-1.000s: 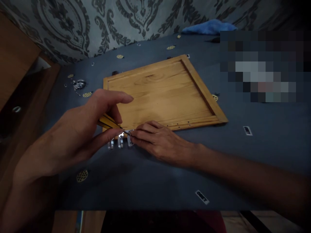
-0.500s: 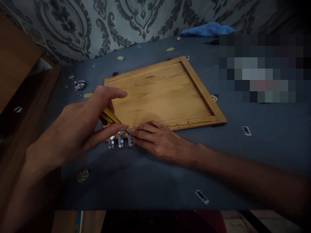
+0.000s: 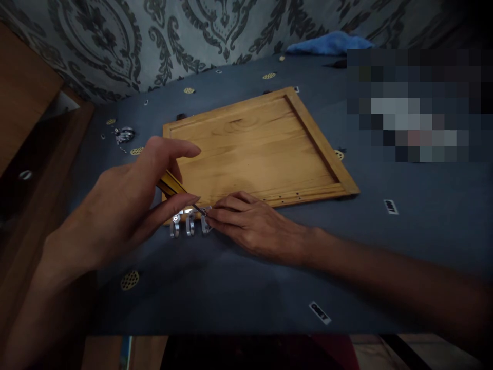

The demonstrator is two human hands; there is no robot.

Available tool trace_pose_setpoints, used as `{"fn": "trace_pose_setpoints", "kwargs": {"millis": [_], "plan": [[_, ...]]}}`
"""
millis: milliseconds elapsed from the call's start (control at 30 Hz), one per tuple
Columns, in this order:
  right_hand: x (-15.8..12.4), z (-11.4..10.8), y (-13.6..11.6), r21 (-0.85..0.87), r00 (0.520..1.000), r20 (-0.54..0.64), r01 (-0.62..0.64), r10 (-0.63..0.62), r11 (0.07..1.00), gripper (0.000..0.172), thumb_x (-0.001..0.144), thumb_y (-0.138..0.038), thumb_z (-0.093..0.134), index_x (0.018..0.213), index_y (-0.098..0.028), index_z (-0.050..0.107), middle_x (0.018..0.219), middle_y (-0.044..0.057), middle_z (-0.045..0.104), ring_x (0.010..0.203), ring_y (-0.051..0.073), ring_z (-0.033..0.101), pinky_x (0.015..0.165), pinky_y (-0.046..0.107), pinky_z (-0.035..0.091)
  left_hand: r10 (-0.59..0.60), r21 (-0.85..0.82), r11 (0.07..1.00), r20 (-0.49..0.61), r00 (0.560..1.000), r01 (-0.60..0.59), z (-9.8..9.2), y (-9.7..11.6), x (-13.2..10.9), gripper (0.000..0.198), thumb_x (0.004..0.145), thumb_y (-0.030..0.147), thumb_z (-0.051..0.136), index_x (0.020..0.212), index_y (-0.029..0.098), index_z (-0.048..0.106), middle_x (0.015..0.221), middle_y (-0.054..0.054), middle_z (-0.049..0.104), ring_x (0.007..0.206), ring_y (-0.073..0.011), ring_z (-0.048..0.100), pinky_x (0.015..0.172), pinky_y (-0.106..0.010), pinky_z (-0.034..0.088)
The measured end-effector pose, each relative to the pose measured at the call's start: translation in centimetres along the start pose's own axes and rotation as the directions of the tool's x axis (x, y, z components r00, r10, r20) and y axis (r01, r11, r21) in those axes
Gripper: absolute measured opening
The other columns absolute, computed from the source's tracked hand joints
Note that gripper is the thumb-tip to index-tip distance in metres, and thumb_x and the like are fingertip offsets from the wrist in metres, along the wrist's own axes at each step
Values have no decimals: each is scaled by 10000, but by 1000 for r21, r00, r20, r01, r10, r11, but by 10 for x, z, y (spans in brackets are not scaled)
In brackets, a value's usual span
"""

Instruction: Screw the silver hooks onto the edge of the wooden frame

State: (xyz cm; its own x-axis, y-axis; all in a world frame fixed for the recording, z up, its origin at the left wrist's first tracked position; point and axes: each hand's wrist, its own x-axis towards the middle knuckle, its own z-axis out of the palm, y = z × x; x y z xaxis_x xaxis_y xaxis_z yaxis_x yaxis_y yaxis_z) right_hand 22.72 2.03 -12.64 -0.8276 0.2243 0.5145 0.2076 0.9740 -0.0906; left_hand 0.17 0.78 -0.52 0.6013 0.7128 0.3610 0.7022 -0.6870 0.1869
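Note:
My left hand is closed round the yellow-and-black handle of a screwdriver, with its index finger lifted off. The thin shaft slants down to the right and meets a metal hook rack on the near left edge of a framed wooden panel. Several silver hooks of the rack hang over that edge. At the rack's right end, my right hand has its fingers pressed together, with the fingertips on the metal beside the screwdriver tip. Whether a screw is under these fingertips is hidden.
Small metal hooks or hardware lie on the dark patterned tablecloth at left. A blue cloth rests at the back by the patterned wall covering. Wooden furniture stands at left. A blurred-out area covers the upper right.
The view has shifted slightly. Both hands stay in nearly the same place, with the screwdriver still against the hook rack.

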Motion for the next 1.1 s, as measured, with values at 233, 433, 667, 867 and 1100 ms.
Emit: {"fn": "trace_pose_setpoints", "kwargs": {"millis": [233,433,667,867,1100], "plan": [[1,-4,-1,-9,999,53,-10,11,1000,346,1080,-165,366,1148,-109,701,1133,59,733,1035,217,576,958,374,451,86,-73,994,71,994,-80,0,-1,-2,472,942,339,626,1378,235,476,886,-2,649,598,-143,621,475,-243,445],[0,-3,0,-6,998,57,-11,11,1000,349,1086,-172,358,1144,-127,699,1135,58,727,1048,209,578,954,369,444,113,-37,993,36,993,-112,2,-2,-2,458,944,297,605,1365,172,475,963,-39,613,683,-151,638,522,-247,479],[-1,0,1,6,997,77,2,-2,1000,307,1062,-148,413,1194,-131,690,1150,92,728,1086,226,576,920,413,464,-127,-301,948,-55,990,105,15,11,0,531,871,234,697,1361,284,499,957,-27,644,823,-207,664,617,-303,515],[-1,1,0,-5,998,58,-15,15,1000,291,1074,-182,423,1143,-115,698,1115,72,737,1035,218,578,919,384,442,-474,-825,490,20,880,282,37,36,5,218,964,400,611,1146,280,609,760,2,537,671,-186,538,624,-348,487],[0,1,0,0,999,41,-17,17,1000,322,1083,-174,389,1140,-111,700,1106,64,739,1038,214,578,920,377,452,-511,-952,258,7,860,162,50,35,13,349,872,586,690,914,239,686,504,75,294,418,-107,198,419,-295,180]]}}
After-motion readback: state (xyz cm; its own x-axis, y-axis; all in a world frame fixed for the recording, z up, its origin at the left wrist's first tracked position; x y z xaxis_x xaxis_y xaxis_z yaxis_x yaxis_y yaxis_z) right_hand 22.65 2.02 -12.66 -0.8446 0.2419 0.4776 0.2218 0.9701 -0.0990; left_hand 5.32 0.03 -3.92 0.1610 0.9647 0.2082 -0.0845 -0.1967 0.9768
